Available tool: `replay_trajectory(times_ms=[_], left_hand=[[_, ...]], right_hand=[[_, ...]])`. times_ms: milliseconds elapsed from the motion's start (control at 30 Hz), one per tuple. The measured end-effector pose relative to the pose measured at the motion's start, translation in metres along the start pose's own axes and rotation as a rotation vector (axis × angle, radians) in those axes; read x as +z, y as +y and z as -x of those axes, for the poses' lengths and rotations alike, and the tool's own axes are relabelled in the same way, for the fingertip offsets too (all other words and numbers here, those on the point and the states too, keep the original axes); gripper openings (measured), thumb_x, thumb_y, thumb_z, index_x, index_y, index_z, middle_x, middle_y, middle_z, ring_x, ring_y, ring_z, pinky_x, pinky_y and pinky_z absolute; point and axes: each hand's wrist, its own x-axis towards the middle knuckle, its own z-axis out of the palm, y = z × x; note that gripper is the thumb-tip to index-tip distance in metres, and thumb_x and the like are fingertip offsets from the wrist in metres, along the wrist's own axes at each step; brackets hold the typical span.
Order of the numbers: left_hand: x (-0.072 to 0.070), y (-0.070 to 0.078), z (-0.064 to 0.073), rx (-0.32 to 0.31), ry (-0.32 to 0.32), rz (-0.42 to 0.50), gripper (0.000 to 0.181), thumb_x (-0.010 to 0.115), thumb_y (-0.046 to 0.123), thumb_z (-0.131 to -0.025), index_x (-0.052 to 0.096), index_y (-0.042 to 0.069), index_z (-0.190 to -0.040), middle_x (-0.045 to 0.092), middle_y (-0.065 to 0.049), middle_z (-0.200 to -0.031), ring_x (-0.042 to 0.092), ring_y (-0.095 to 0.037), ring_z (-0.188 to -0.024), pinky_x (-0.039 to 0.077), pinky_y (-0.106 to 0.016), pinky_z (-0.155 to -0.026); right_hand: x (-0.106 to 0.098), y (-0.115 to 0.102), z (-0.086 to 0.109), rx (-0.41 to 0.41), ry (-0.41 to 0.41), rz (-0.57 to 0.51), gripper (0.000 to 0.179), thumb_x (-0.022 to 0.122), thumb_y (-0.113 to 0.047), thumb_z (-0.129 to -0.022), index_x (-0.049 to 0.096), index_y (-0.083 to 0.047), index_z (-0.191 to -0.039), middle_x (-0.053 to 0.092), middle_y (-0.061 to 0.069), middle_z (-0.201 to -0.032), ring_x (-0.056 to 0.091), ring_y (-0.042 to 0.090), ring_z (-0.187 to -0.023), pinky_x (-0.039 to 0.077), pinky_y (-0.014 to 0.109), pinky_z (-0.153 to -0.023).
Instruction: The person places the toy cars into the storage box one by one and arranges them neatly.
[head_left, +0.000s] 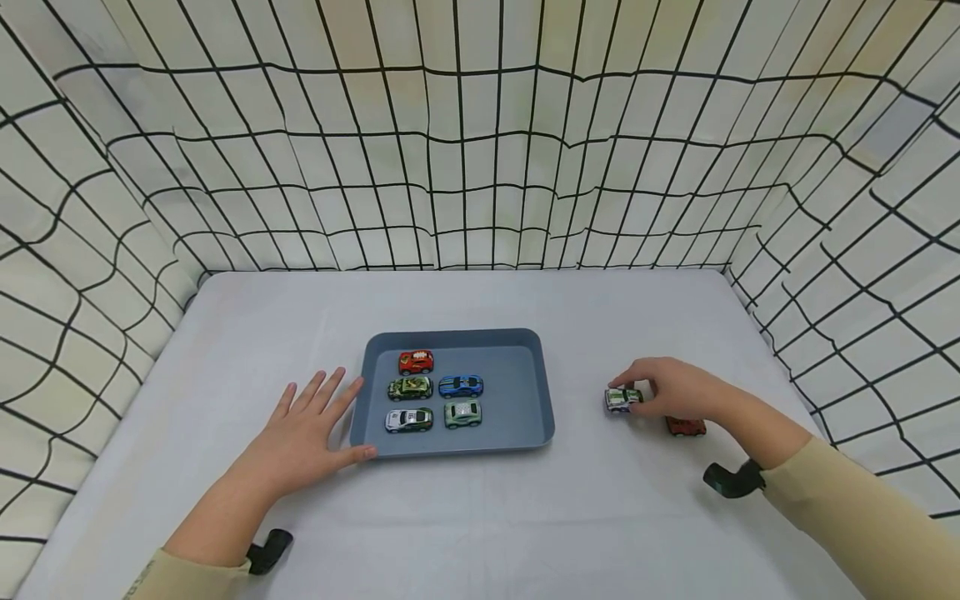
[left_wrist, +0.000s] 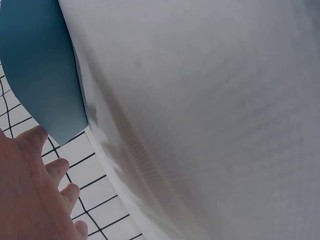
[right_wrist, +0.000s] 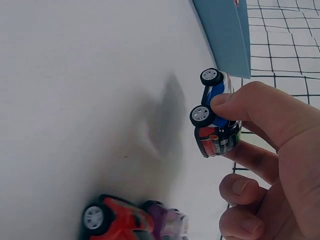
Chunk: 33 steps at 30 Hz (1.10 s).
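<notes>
My right hand [head_left: 678, 390] pinches a small toy car [head_left: 621, 400] between thumb and fingers, right of the tray. In the right wrist view this toy car [right_wrist: 218, 117] shows a blue side, a red and black end and white-spoked wheels, raised over the cloth. Below that hand sits a red toy car [head_left: 686, 427], partly covered in the head view. My left hand [head_left: 300, 442] lies with its fingers spread at the left edge of the blue-grey tray [head_left: 517, 387], thumb by its near left corner.
Several toy cars stand in the tray's left half, among them a red car [head_left: 416, 361], a blue car [head_left: 461, 385] and a white car [head_left: 408, 420]. A purple toy car [right_wrist: 167, 220] is beside the red one outside. Black-gridded white netting [head_left: 480, 167] encloses the white-covered table [head_left: 480, 517].
</notes>
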Motion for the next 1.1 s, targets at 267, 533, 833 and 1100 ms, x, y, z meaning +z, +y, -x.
replay_trajectory(times_ms=[267,533,833,1100], left_hand=[[0.0,-0.001,0.0,0.006,0.006,0.003,0.104,0.057,0.078,-0.081,0.028,0.013,-0.158,0.021,-0.02,-0.162,0.015,-0.045,-0.147,0.006,-0.067,-0.116],[0.0,-0.001,0.0,-0.005,0.001,-0.003,0.106,0.056,0.079,-0.08,0.028,0.013,-0.158,0.02,-0.02,-0.162,0.014,-0.045,-0.148,0.006,-0.067,-0.116],[-0.001,0.0,0.001,-0.004,0.005,0.001,0.105,0.056,0.079,-0.08,0.029,0.013,-0.157,0.021,-0.02,-0.162,0.014,-0.045,-0.148,0.006,-0.067,-0.116],[0.001,0.0,0.001,-0.003,0.0,-0.008,0.105,0.056,0.078,-0.08,0.029,0.013,-0.157,0.02,-0.021,-0.162,0.014,-0.045,-0.148,0.005,-0.066,-0.117]], right_hand=[[-0.012,-0.015,-0.021,-0.041,0.039,0.004,0.037,0.071,-0.017,-0.088,0.071,-0.024,-0.124,0.065,-0.008,-0.11,0.05,0.016,-0.076,0.046,0.031,-0.062],[-0.02,-0.041,-0.044,-0.127,0.063,-0.021,0.037,0.07,-0.015,-0.087,0.071,-0.022,-0.124,0.064,-0.007,-0.104,0.05,0.015,-0.07,0.045,0.031,-0.058],[-0.012,-0.074,-0.078,-0.184,0.067,-0.028,0.036,0.068,-0.017,-0.088,0.071,-0.023,-0.123,0.065,-0.009,-0.106,0.054,0.015,-0.074,0.049,0.031,-0.062],[-0.002,-0.102,-0.115,-0.24,0.061,0.073,0.035,0.068,-0.02,-0.088,0.072,-0.022,-0.122,0.064,-0.008,-0.105,0.055,0.014,-0.082,0.049,0.03,-0.071]])
